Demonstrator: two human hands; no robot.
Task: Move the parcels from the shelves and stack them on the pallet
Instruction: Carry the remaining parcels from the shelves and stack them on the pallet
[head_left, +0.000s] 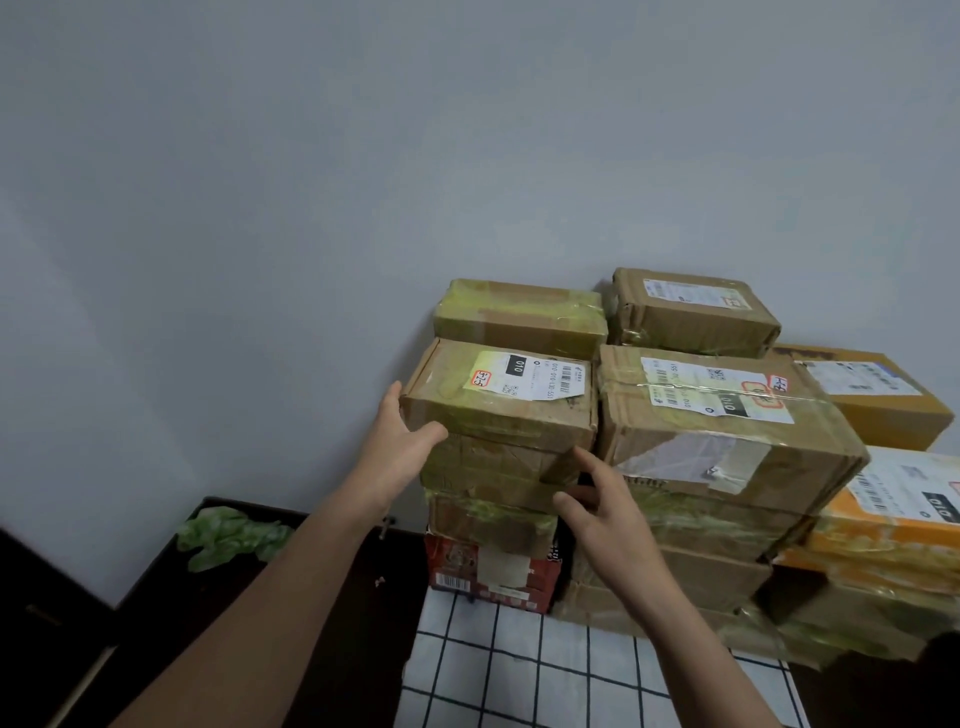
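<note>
Brown cardboard makes up the stack of parcels (675, 561) standing against the grey wall (311, 182) on a white cloth with a black grid (519, 665). The labelled parcel (498, 395) sits on top of the front left column, just in front of a tape-wrapped parcel (519, 317) and beside a larger parcel (727, 415) on its right. The left hand (402, 441) lies flat against the labelled parcel's left side, fingers straight, thumb stretched along the lower front edge. The right hand (608, 504) is at the parcel's lower right corner with its fingers loosely spread and holding nothing; whether a fingertip touches the cardboard cannot be told. A red box (488, 571) forms the column's base, and an orange box (893, 514) lies at the far right. Crumpled green plastic (228, 535) rests on the dark floor to the left.
</note>
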